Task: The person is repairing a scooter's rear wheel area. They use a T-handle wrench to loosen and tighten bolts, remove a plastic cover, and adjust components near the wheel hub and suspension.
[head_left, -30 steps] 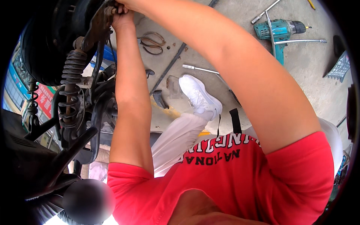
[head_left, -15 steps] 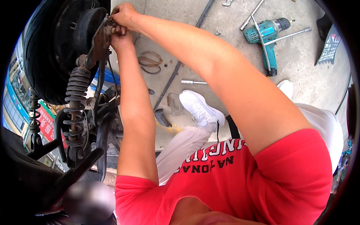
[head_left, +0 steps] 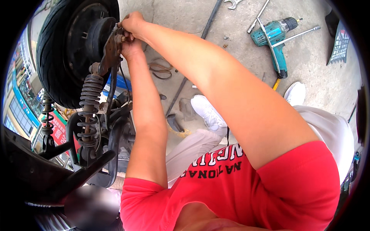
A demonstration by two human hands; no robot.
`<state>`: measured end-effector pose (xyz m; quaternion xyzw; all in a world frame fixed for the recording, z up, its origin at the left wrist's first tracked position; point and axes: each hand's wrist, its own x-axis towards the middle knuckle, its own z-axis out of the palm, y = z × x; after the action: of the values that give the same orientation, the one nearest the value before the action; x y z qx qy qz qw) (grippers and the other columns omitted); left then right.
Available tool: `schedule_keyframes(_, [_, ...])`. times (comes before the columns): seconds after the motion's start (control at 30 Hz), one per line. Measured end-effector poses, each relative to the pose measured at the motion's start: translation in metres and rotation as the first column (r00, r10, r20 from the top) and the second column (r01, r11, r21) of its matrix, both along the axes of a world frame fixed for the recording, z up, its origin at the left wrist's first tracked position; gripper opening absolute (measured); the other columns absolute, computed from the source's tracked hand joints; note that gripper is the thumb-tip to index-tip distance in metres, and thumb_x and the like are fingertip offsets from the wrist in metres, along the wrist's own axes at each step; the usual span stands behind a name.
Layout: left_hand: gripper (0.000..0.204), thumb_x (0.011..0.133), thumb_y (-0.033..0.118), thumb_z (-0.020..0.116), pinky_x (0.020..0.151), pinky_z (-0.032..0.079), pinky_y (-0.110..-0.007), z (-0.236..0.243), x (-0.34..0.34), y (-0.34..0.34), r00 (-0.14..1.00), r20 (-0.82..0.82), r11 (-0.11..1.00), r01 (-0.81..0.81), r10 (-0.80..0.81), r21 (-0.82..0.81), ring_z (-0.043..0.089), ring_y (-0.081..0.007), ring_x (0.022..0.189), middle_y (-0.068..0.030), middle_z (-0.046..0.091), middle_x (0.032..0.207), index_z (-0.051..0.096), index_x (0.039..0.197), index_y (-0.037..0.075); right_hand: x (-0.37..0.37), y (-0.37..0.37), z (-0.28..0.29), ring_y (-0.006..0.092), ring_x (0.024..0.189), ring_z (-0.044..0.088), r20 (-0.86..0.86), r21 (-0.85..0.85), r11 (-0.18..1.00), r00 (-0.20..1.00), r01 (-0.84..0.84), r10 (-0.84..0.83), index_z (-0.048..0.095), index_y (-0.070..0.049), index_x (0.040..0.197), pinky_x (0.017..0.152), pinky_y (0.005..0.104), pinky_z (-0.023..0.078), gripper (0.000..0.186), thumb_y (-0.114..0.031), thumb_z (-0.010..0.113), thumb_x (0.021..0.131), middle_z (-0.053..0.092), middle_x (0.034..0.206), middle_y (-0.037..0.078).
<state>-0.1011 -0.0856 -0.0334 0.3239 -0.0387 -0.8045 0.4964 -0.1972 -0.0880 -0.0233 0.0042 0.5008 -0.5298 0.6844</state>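
Both my hands are at the rusty metal bracket (head_left: 110,52) beside the hub of a black-tyred wheel (head_left: 58,57). My right hand (head_left: 133,24) has its fingers pinched together at the bracket's upper end; what is between them is too small to make out. Just below it, my left hand (head_left: 132,47) is closed, its fingers curled up near the brassy axle nut (head_left: 123,39). The fingers overlap, so what the left hand grips is partly hidden. From the bracket's lower end, a coil-spring shock absorber (head_left: 91,92) runs down to the black frame (head_left: 111,154).
On the concrete floor to the right lie a teal power drill (head_left: 271,34) and a cross-shaped wrench (head_left: 266,31) over it. An open-end wrench (head_left: 233,4), a long dark bar (head_left: 211,19) and a brown looped strap (head_left: 161,70) also lie there. A blurred round shape (head_left: 92,208) is at lower left.
The view has shifted, so wheel, bracket and hands appear further right. Both hands stay at the bracket with much the same hold. A yellow handle now shows below the drill.
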Motion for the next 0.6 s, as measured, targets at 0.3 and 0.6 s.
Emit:
schedule_keyframes(0.3, [0.011, 0.080, 0.013, 0.052, 0.054, 0.038, -0.026, 0.011, -0.005, 0.008, 0.968, 0.142, 0.955, -0.231, 0.207, 0.184, 0.041, -0.0124, 0.054, -0.0036, 0.050, 0.067, 0.055, 0.086, 0.004, 0.006, -0.004, 0.007, 0.0244, 0.047, 0.059, 0.002, 0.210, 0.972, 0.994, 0.105, -0.108, 0.057, 0.005, 0.070, 0.041, 0.0389, 0.044, 0.005, 0.000, 0.059, 0.070, 0.060, 0.062, 0.016])
schedule_keyframes(0.6, [0.018, 0.077, 0.023, 0.053, 0.040, 0.028, -0.027, -0.013, 0.036, -0.003, 0.938, 0.347, 0.995, 0.050, -0.018, -0.081, 0.040, -0.0142, 0.047, -0.0095, 0.054, 0.069, 0.048, 0.069, 0.009, -0.009, 0.012, -0.009, 0.0217, 0.065, 0.063, -0.497, -0.110, 0.986, 0.866, -0.126, 0.055, 0.064, -0.001, 0.078, 0.052, 0.0341, 0.049, 0.017, -0.018, 0.062, 0.076, 0.063, 0.073, 0.012])
